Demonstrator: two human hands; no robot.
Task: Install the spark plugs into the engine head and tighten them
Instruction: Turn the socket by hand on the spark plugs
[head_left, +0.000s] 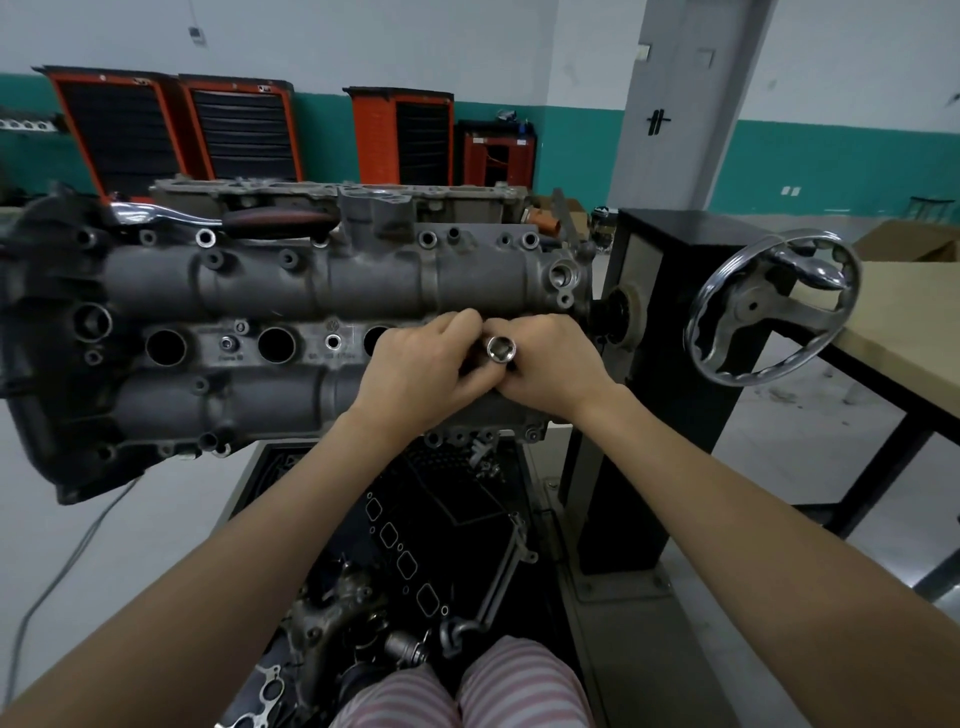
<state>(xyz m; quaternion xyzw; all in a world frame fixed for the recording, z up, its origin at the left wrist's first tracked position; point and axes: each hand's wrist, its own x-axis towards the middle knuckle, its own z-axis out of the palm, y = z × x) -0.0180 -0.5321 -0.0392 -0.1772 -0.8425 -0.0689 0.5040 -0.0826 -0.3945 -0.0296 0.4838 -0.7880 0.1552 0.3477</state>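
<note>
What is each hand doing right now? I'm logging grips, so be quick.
Left hand: fingers curled round the socket, gripping it.
Right hand: fingers curled round the same socket from the other side.

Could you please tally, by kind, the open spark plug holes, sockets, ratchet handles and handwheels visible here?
Open spark plug holes, one, another, a third half hidden by the left hand: 3
Socket, gripped by both hands, right hand: 1
Ratchet handle lying on the engine head: 1
Handwheel: 1
Total: 6
</note>
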